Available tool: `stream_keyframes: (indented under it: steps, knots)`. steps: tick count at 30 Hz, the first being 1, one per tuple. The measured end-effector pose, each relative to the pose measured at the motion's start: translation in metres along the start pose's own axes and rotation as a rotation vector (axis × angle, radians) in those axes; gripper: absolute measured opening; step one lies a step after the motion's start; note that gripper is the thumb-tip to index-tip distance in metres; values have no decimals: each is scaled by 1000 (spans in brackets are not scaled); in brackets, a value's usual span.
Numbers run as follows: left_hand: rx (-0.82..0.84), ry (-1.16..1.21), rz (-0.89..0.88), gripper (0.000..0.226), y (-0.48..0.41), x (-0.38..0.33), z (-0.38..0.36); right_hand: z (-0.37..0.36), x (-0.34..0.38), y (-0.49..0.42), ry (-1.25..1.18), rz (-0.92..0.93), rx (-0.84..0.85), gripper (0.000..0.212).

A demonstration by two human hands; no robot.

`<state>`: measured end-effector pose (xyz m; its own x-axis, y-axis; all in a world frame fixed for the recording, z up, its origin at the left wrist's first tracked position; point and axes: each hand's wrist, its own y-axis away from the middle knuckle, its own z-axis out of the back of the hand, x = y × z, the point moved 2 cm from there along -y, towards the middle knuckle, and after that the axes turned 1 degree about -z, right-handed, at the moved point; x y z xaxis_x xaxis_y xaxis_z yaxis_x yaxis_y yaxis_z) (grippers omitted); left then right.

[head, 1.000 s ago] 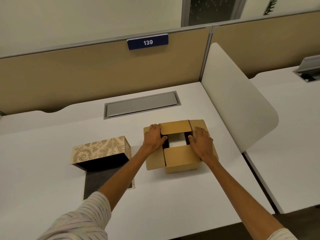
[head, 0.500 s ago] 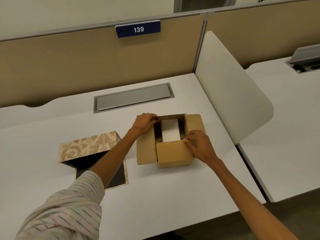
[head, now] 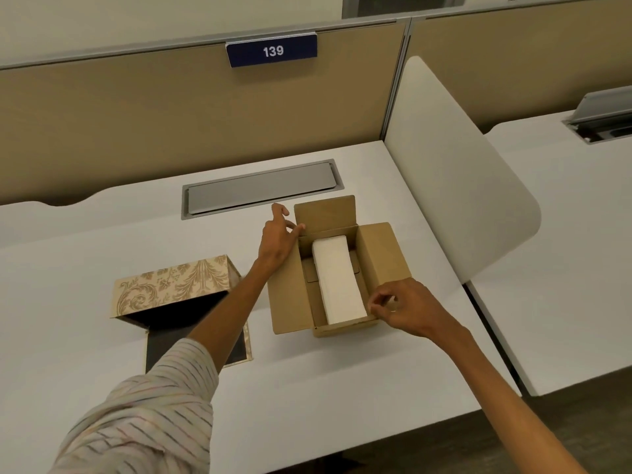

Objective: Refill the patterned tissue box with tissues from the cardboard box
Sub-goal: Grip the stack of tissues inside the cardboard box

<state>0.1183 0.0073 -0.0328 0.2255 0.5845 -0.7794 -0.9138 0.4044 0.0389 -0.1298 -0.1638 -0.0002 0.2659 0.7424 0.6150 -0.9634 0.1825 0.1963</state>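
Observation:
The cardboard box [head: 379,254] stands in the middle of the white desk with all its flaps folded outward. Inside lies a white stack of tissues [head: 337,278], fully exposed. My left hand [head: 278,234] rests at the box's far left corner, fingers spread, touching the far flap. My right hand [head: 402,307] hovers at the near right corner, fingers curled loosely by the near flap's edge. The patterned tissue box [head: 174,285] lies to the left with its dark inside open toward me and its lid [head: 236,350] flat on the desk, partly hidden by my left forearm.
A grey cable hatch [head: 260,191] is set into the desk [head: 328,381] behind the boxes. A tan partition with a "139" plate [head: 272,50] closes the back. A white rounded divider [head: 455,200] stands at the right, with a neighbouring desk beyond it.
The cardboard box's top flaps, shut a second ago, have been folded outward by both hands, and the tissue stack now shows in full. The camera has moved closer.

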Motion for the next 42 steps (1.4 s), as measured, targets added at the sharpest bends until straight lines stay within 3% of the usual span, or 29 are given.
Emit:
stream_keyframes:
  steps: [7, 13, 22, 26, 35, 42]
  knots:
    - [-125, -154, -132, 30, 9, -3, -10, -32, -2, 5, 136, 44, 124, 39]
    - [-2, -546, -334, 30, 18, 2, -26, -57, -7, 4, 154, 115, 109, 43]
    - [14, -344, -258, 30, 26, 3, -29, -71, -11, 7, 13, 138, -90, 23]
    - [5, -358, -238, 25, 26, 2, -29, -75, -12, 7, -31, 165, -133, 17]
    - [74, -435, -151, 29, 19, 2, -29, -79, -16, 5, -99, 149, -172, 17]
    - [102, -394, -160, 27, 28, -3, -29, -74, -15, 7, -102, 137, -87, 22]
